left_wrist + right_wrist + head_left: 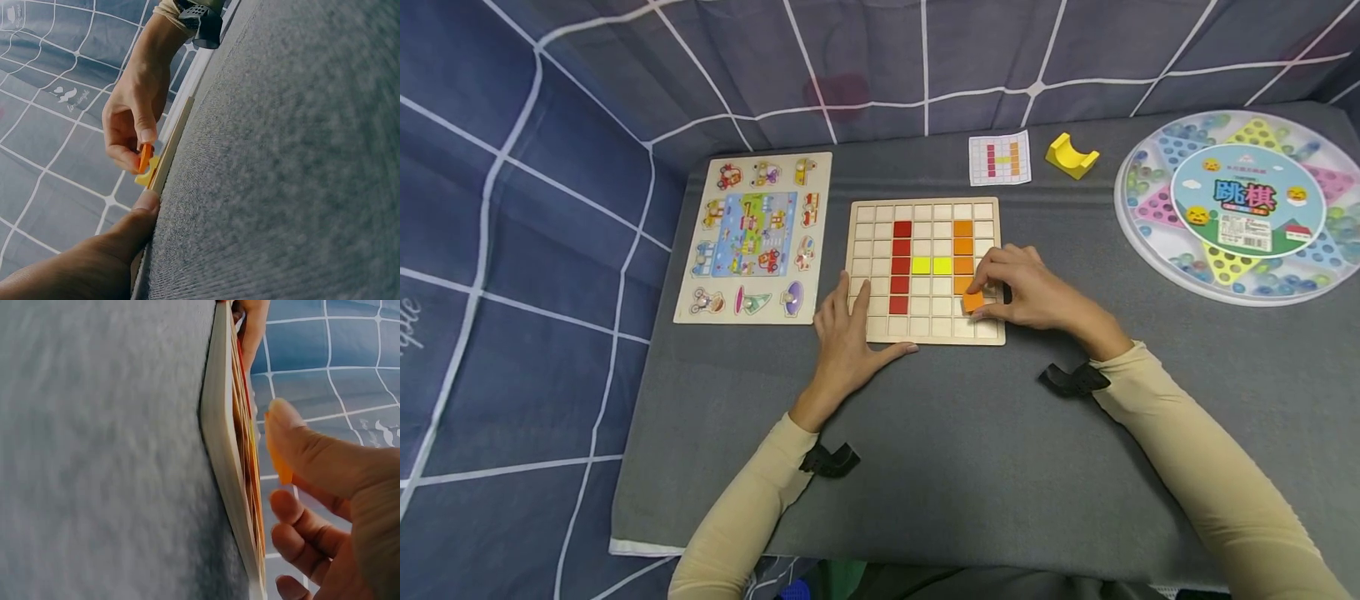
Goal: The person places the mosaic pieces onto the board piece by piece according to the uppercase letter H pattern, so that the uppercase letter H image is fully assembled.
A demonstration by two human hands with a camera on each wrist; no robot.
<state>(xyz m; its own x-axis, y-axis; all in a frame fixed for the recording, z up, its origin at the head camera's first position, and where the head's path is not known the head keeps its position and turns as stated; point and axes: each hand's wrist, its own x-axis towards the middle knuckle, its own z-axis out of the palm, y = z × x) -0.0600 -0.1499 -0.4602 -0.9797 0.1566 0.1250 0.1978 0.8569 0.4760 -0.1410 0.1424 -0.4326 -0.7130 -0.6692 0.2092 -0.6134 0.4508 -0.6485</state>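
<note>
A wooden grid board (932,326) lies in front of the person. On it stand a column of red square tiles (900,265), two yellow tiles (932,265) and a column of orange tiles (962,247). My right hand (1030,287) pinches an orange tile (277,450) between thumb and fingers, just over the lower end of the orange column; the right wrist view shows this tile raised off the board. At the board's lower left corner my left hand (847,337) rests with spread fingers, its thumb (147,201) along the front edge.
Left of the board lies a picture puzzle board (696,275). Behind it are a small pattern card (1000,159) and a yellow curved block (1071,156). A round Chinese checkers set (1247,200) sits at the right. Grid-patterned cloth (880,67) hangs along the back.
</note>
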